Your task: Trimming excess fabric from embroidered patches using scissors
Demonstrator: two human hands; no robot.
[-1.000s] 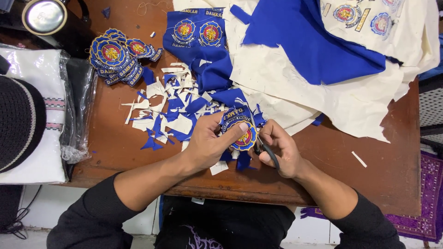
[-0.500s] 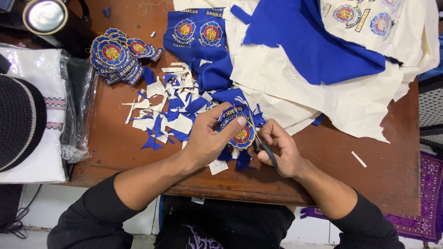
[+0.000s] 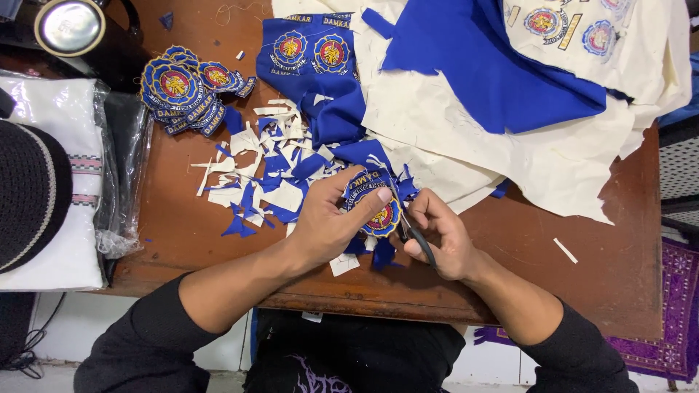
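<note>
Two hands meet over the brown bench [image 3: 582, 291]. My left hand [image 3: 331, 222] has its fingers closed on a round blue embroidered patch [image 3: 378, 215], just above the bench's near edge. My right hand [image 3: 437, 233] grips black-handled scissors [image 3: 409, 231] touching the patch's edge. Blue and cream offcuts [image 3: 269, 171] lie beside them; finished patches [image 3: 186, 87] are stacked farther left.
</note>
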